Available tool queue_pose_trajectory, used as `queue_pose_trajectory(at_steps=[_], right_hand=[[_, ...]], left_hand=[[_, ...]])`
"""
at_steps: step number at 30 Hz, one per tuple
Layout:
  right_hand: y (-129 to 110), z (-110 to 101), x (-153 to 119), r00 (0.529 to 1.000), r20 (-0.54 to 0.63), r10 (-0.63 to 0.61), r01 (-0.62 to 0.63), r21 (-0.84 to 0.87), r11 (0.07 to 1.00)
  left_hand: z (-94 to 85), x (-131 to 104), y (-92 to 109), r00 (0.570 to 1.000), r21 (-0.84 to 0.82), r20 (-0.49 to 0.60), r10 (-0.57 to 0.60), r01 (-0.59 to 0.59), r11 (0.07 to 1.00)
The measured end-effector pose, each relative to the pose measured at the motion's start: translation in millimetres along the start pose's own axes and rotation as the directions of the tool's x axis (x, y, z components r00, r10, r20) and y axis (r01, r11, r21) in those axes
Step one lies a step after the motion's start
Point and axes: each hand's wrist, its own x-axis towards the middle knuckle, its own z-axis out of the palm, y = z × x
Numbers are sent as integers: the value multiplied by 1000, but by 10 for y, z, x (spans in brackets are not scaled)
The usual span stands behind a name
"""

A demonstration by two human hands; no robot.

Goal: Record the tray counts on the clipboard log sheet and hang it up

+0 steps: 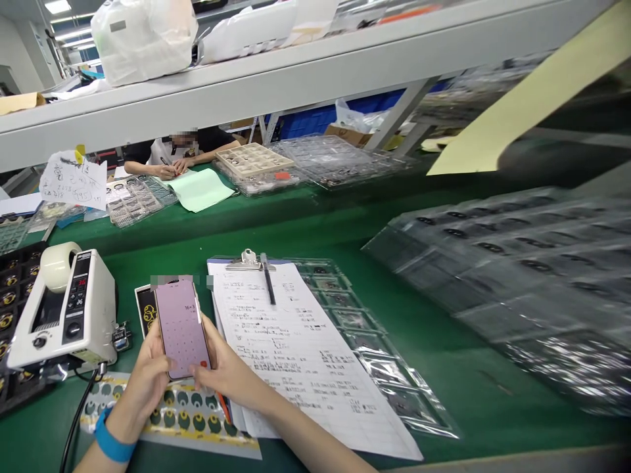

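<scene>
Both of my hands are wrapped round a smartphone (180, 325), whose pinkish screen shows a calculator. My left hand (150, 368), with a blue band on the wrist, grips its left side, thumb near the lower screen. On the right edge is my right hand (221, 368), its thumb over the bottom right of the screen. Under my hands lies a sheet of green and yellow round stickers (197, 420). A clipboard with handwritten sheets (296, 368) lies to the right, and a dark pen (268, 279) rests at its clip. Partly hidden behind the phone is a black card (146, 309).
At left stands a white tape dispenser (89, 309) with a black cable, beside a black parts tray (10, 315). Stacked clear trays (493, 263) fill the right. A grey shelf beam (296, 85) crosses above. Across the bench, another person's hands (175, 169) hold a pen.
</scene>
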Motion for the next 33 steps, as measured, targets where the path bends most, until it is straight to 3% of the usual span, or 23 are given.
queue_pose_trajectory(at_steps=[17, 23, 28, 31, 33], right_hand=[[18, -9, -49, 993, -30, 116, -116, -2, 993], [24, -21, -147, 963, -88, 255, -253, 36, 967], [54, -75, -142, 977, -20, 210, -207, 112, 972], [60, -107, -101, 979, 12, 203, -202, 150, 968], [69, -130, -71, 980, -26, 200, -195, 119, 973]], left_hand=[[38, -27, -25, 993, -114, 116, 18, -5, 993], [81, -78, 7, 957, -135, 288, 36, 4, 991], [8, -21, -84, 976, -174, 212, 46, -8, 985], [13, -16, -84, 992, -164, 121, -32, 51, 985], [33, -30, -60, 997, -119, 39, -72, 76, 990]])
